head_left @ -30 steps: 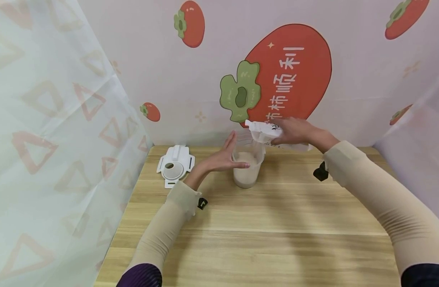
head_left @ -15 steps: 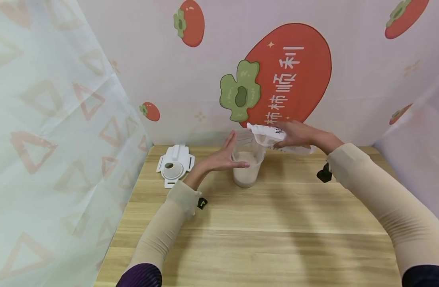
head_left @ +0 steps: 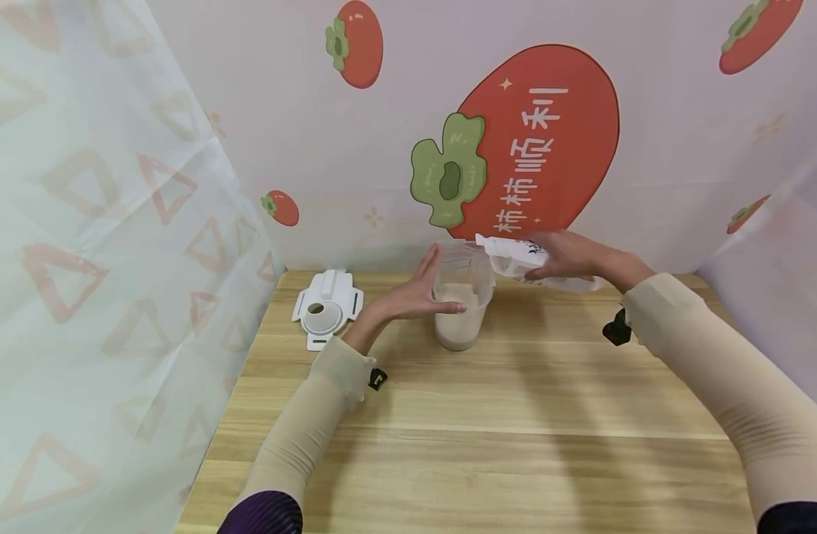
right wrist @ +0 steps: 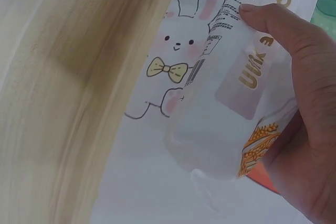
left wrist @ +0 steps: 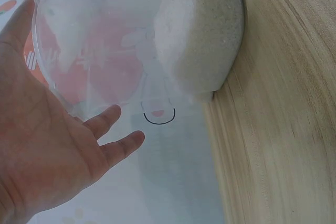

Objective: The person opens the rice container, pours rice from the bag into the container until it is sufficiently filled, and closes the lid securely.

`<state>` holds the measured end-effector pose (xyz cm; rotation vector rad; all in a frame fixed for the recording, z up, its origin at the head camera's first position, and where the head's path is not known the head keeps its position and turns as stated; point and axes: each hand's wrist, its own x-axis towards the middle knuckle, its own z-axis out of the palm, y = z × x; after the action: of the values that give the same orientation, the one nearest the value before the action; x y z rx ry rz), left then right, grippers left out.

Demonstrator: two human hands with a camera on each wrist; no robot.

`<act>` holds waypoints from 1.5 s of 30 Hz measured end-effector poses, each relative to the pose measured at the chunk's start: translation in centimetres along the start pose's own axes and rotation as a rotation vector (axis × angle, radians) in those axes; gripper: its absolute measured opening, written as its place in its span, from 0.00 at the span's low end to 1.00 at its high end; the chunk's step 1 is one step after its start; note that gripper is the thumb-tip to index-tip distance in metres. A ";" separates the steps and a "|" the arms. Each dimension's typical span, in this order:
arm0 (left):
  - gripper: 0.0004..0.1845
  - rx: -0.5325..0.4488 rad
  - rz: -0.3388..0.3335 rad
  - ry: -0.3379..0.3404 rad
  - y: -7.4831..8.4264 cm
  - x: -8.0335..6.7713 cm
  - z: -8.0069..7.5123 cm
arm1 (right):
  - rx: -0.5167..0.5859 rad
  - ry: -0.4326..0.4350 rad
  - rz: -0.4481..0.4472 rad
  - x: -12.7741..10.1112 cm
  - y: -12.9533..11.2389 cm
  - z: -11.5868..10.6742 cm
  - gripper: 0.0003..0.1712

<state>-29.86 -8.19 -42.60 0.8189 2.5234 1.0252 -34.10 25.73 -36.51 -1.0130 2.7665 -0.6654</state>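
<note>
A clear plastic container [head_left: 483,285], partly filled with pale, fine grains that look like rice [head_left: 457,331], stands upright on the wooden table. My left hand [head_left: 415,298] rests against its left side near the rim, fingers and thumb stretched out straight, the thumb in front. In the left wrist view two fingers [left wrist: 126,148] lie beside the wall, apart from each other. My right hand [head_left: 569,256] grips a limp white plastic bag [head_left: 515,254] printed with wheat ears, thumb pressed on top. The bag's mouth end is tilted toward the container's right rim. Whether anything falls from it cannot be seen.
A white lid with side flaps and a round cap [head_left: 325,311] lies at the table's back left. The wooden table [head_left: 462,437] ends at the patterned back wall [head_left: 355,156]. Fabric side walls [head_left: 115,259] stand at left and right.
My right hand and the bag have moved right and slightly down, from over the container's mouth to its right rim. The left hand and the container have not moved.
</note>
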 end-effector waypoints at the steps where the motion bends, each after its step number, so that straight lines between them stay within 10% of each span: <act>1: 0.70 0.000 0.000 -0.001 0.0 0.0 0.0 | 0.000 -0.004 0.007 -0.2 0.2 0.0 0.59; 22: 0.70 0.029 -0.015 0.002 -0.1 0.2 0.3 | -0.099 -0.073 0.265 -4.1 4.2 0.2 0.47; 45: 0.69 0.032 -0.014 0.012 -0.2 0.2 0.2 | -0.127 -0.060 0.241 -7.8 8.0 1.2 0.43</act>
<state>-29.99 -8.05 -42.91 0.8057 2.5579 0.9904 -32.47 35.69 -41.41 -0.6887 2.8430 -0.4234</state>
